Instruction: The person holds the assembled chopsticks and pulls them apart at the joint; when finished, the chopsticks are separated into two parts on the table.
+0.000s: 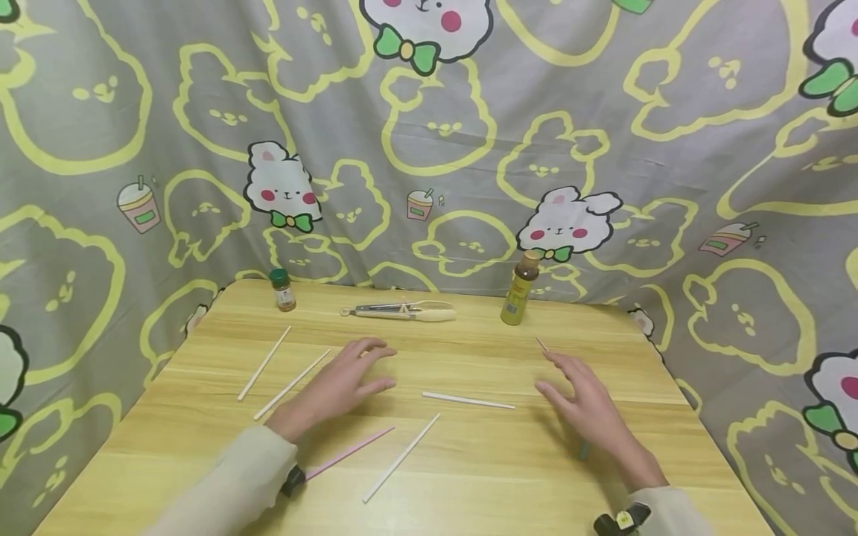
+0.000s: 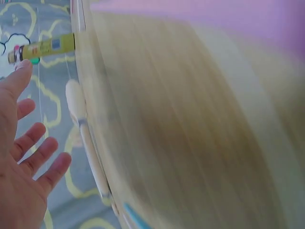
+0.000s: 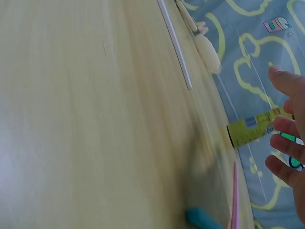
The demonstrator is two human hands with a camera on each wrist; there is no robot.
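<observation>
Both hands hover over the table with fingers spread and nothing in them. My left hand (image 1: 338, 383) is between a slanting thin white stick (image 1: 292, 384) and a pink stick (image 1: 350, 452), whose near end meets the black wrist strap in view. On the right, my right hand (image 1: 590, 406) is beside another white stick (image 1: 468, 400). The tip of a second pink stick (image 1: 541, 344) shows beyond its fingers; the right wrist view shows more of this pink stick (image 3: 235, 195). A teal piece (image 3: 202, 218) lies below that hand, mostly hidden. Whether the sticks are straws I cannot tell.
More white sticks lie at the left (image 1: 264, 363) and front middle (image 1: 402, 458). Along the back edge stand a green-capped spice jar (image 1: 283, 291) and a yellow-labelled bottle (image 1: 519, 292), with tongs (image 1: 402, 311) lying between them. A patterned curtain (image 1: 442, 246) encloses the table.
</observation>
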